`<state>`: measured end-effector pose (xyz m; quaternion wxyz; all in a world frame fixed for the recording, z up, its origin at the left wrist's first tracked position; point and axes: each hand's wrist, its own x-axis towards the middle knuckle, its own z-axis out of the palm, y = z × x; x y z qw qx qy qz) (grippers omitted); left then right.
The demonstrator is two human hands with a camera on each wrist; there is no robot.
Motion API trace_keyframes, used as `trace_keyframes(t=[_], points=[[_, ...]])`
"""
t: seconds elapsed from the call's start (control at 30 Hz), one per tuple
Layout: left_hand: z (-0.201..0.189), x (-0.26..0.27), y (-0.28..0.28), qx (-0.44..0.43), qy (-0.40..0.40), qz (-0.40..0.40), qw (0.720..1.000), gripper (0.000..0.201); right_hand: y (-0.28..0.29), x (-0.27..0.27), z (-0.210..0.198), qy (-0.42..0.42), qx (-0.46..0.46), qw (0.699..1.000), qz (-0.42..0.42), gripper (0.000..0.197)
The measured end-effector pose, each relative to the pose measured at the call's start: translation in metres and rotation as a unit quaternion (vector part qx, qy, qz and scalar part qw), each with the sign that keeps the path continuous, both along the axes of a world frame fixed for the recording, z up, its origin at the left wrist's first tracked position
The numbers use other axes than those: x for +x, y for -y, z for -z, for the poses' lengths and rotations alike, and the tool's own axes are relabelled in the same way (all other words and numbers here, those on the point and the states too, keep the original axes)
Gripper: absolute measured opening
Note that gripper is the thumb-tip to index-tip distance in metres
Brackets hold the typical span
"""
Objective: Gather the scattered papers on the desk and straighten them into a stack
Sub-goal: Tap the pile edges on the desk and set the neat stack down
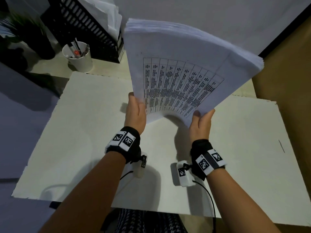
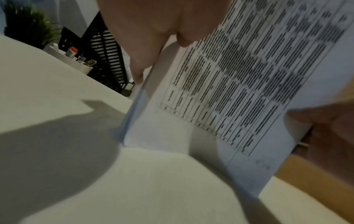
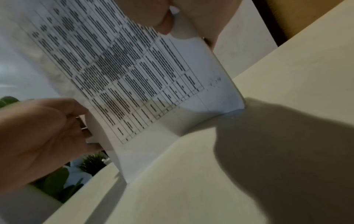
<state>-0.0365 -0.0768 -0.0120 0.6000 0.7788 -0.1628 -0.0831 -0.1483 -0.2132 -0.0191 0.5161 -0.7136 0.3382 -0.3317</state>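
A thick stack of white papers (image 1: pixel 181 64) stands upright on its lower edge on the white desk mat (image 1: pixel 84 132), bowed toward me, its front sheet printed with a table. My left hand (image 1: pixel 135 108) grips the stack's left edge, thumb on the printed face. My right hand (image 1: pixel 201 120) grips the right edge the same way. The left wrist view shows the printed sheet (image 2: pixel 239 78) with my left thumb (image 2: pixel 193 27) on it. In the right wrist view the stack (image 3: pixel 122 72) touches the mat at its lower corner, pinched by my right thumb (image 3: pixel 162 21).
A white cup of pens (image 1: pixel 78 56) and a black slotted file holder (image 1: pixel 87 26) with papers stand at the back left. A dark plant (image 1: pixel 21 32) sits further left. Brown desk surface (image 1: pixel 286 64) lies to the right of the mat.
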Motion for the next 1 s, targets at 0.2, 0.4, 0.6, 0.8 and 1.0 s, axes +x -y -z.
trace_keyframes(t=[0.2,0.4,0.6,0.8,1.0], points=[[-0.003,0.009,-0.008,0.096,0.043,-0.007,0.994,0.007,0.003,-0.001,-0.005,-0.059,-0.072,0.995,0.021,0.006],[0.004,0.015,-0.028,0.322,-0.110,0.063,0.938,0.025,0.013,-0.009,0.001,-0.298,0.037,0.953,-0.026,0.028],[0.024,0.006,-0.038,0.407,-0.189,0.066,0.891,0.033,0.006,-0.010,0.033,-0.457,0.100,0.883,-0.046,0.037],[0.026,0.004,-0.038,0.367,-0.219,-0.008,0.904,0.027,0.003,-0.009,0.040,-0.470,0.115,0.875,-0.034,0.034],[0.026,0.003,-0.036,0.366,-0.223,-0.028,0.903,0.033,0.000,-0.007,0.037,-0.481,0.104,0.870,-0.038,0.034]])
